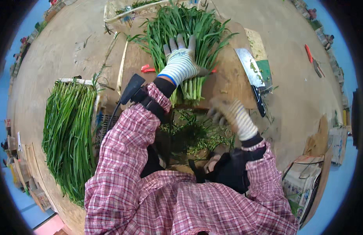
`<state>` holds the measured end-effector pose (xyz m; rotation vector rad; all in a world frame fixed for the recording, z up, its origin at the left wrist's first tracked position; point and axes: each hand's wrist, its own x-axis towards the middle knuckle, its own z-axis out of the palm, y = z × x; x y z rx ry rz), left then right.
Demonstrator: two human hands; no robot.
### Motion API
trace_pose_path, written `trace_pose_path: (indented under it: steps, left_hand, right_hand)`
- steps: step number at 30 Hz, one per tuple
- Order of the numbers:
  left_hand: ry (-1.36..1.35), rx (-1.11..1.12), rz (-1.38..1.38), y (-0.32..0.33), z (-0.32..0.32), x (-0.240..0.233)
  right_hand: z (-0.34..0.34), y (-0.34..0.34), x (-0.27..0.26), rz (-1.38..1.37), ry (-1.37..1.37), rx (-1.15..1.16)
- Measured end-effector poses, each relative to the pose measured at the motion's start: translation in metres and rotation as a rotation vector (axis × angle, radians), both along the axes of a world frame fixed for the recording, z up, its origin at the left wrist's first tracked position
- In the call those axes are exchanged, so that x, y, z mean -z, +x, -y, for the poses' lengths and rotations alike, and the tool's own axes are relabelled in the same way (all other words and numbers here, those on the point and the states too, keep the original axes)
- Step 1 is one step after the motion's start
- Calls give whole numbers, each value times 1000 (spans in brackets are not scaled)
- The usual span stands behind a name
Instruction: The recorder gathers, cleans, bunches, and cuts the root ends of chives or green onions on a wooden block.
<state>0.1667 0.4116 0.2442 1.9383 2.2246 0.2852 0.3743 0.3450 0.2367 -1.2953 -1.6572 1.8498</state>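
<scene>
My left hand (181, 60), in a striped work glove, lies spread flat on a bunch of leafy green stalks (196, 26). The bunch rests on a wooden board (228, 85), its pale stem ends towards me. Parts of a red strip (147, 69) show on both sides of the bunch, the middle hidden beneath it. My right hand (225, 113), gloved and blurred, is in the air by the board's near edge; its finger shape is unclear. At the board's right side lies a cleaver (252, 70) with a black handle and green scraps on its blade.
A crate at the left holds long green stalks (70, 135). Beyond the board stands a pale-rimmed basket (111, 19). Red-handled pliers or cutters (313, 60) lie on the floor at the right, with a bag (301, 176) nearer me. Trimmings (210, 144) lie below the board. Distant people are at the rim.
</scene>
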Motion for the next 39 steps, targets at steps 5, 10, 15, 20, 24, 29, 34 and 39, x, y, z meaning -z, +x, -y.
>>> trace_pose_path:
  steps: [5, 10, 15, 20, 24, 29, 34, 39]
  left_hand:
    - [392, 132, -29, 15, 2, 11]
    - [118, 185, -103, -5, 7, 22]
    - [187, 213, -51, -12, 3, 27]
    - [147, 214, 16, -11, 2, 22]
    - [181, 213, 14, -13, 10, 19]
    - [146, 172, -29, 5, 13, 17]
    - [139, 158, 5, 3, 7, 20]
    - [267, 219, 195, -19, 21, 27]
  right_hand:
    - [-56, 11, 83, 170, 544, 223]
    - [-41, -49, 71, 408, 923, 100]
    - [-36, -18, 43, 87, 384, 288]
    - [3, -36, 49, 147, 483, 151]
    - [-11, -33, 57, 206, 469, 204]
    - [-41, -38, 53, 517, 833, 67]
    - [-83, -33, 45, 751, 899, 380]
    - [-78, -43, 59, 698, 977, 84]
